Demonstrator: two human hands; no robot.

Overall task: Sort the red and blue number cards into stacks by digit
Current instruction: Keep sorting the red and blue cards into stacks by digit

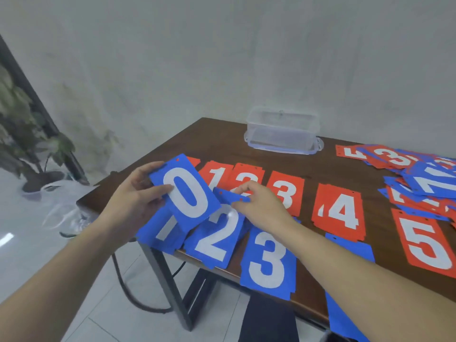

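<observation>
Number cards: red and blue rectangular cards with white digits lie across the dark brown wooden worktop, in two rows plus a loose heap.
Worktop: its right side runs out of frame; the near edge is partly hidden by the right forearm.
Loose heap of mixed cards: far right, overlapping and tilted; a 5, a 3 and a 7 can be read, the rest are covered or cut off.
Red row: red 5 stack, cut by the frame edge; red 4 stack; red 3 stack; red 2 stack, digit mostly hidden by the right hand; red 1 stack, partly covered; one more red card at the left end shows only a corner.
Blue row: blue 3 card and blue 2 card overhang the near edge; blue 1 card, half covered; another blue card by the right arm, digit hidden.
Clear plastic box: far edge, apart from the cards.
Blue 0 card: above the blue 1 card, tilted.
Left hand: grips the blue 0 card, thumb on its face.
Right hand: pinches the top edge of a blue card over the 2 stacks; which card, unclear.
</observation>
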